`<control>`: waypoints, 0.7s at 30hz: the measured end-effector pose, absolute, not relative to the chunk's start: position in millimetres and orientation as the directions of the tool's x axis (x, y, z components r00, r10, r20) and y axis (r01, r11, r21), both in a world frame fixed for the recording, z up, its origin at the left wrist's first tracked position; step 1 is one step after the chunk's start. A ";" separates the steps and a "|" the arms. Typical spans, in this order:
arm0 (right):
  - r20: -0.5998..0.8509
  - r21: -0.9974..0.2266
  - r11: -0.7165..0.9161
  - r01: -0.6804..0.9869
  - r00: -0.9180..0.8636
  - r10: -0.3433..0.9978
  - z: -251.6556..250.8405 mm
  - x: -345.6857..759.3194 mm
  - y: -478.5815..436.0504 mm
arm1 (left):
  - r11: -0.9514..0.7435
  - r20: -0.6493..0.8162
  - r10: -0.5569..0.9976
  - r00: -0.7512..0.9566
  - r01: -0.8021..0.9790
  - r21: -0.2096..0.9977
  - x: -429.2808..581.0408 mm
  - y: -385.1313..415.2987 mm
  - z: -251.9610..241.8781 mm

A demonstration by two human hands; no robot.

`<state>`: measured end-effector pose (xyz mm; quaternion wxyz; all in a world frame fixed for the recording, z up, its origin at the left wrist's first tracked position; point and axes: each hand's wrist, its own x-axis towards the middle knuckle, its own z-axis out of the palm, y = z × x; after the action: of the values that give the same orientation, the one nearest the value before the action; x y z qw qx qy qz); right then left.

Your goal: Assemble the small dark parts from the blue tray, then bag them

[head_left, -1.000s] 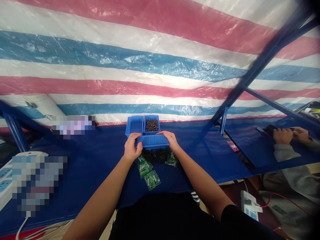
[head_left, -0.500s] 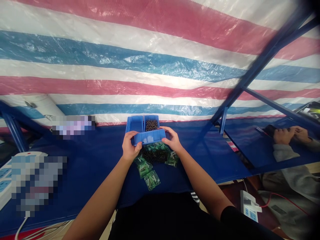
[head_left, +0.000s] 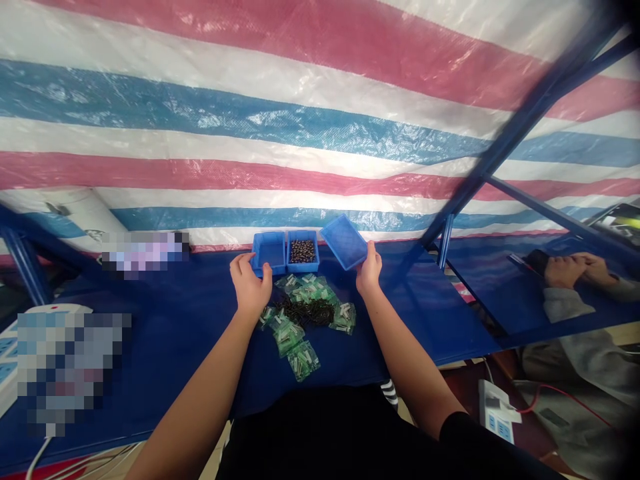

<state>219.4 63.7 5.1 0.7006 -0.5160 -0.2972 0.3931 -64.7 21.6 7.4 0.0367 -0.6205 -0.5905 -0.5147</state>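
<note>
Foreground: Clear plastic bags with green print (head_left: 303,360), holding small pale parts, lie in a loose spread on the navy-blue cloth worktop (head_left: 175,340). A heap of dark, slender screws (head_left: 306,311) sits among them, directly before the person's bare forearms.

Left hand: The left hand (head_left: 250,287) is empty, its grip apart and fingers spread, with the thumb at the front wall of a shallow blue plastic bin (head_left: 270,235).

Right hand: The right hand (head_left: 369,270) has its grip clamped on the lower corner of a shallow blue plastic tray (head_left: 340,241), raising it tilted at the far edge of the worktop.

The change: Half a second ago both hands held this tray low over the bags. It has now swung up and away to the right, leaving the two bins uncovered.

Bins: A second blue plastic bin (head_left: 303,269), filled with dark screws (head_left: 303,251), stands just beside the first, and the pair sit side by side, touching.

Beyond: A co-worker's two hands (head_left: 565,272) work at the far right, above a grey sleeve (head_left: 567,305). A striped red, white and blue tarpaulin (head_left: 250,113) hangs behind the worktop, crossed by a blue steel frame bar (head_left: 520,127).
</note>
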 end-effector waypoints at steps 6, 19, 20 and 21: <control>-0.066 -0.996 -0.018 -0.088 0.576 0.815 -14.9 218.4 68.9 | -0.103 0.513 0.815 -0.269 0.804 0.586 -64.6 24.7 -0.1; 0.468 -0.638 0.212 0.740 0.154 0.870 0.3 202.5 48.5 | -0.161 0.409 0.901 -0.142 0.768 0.620 -67.5 25.9 0.8; 0.503 -0.559 0.273 0.783 0.058 0.862 3.7 198.1 44.0 | -0.158 0.406 0.903 -0.138 0.773 0.614 -67.8 26.1 0.3; 0.519 -0.492 0.331 0.805 -0.034 0.854 6.5 193.2 39.9 | -0.160 0.409 0.903 -0.135 0.777 0.609 -68.2 26.3 -0.4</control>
<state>193.2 39.9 6.5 0.3866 -0.5777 -0.7182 0.0315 -68.2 26.3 -0.4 -0.0802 -0.6529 -0.6432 -0.3919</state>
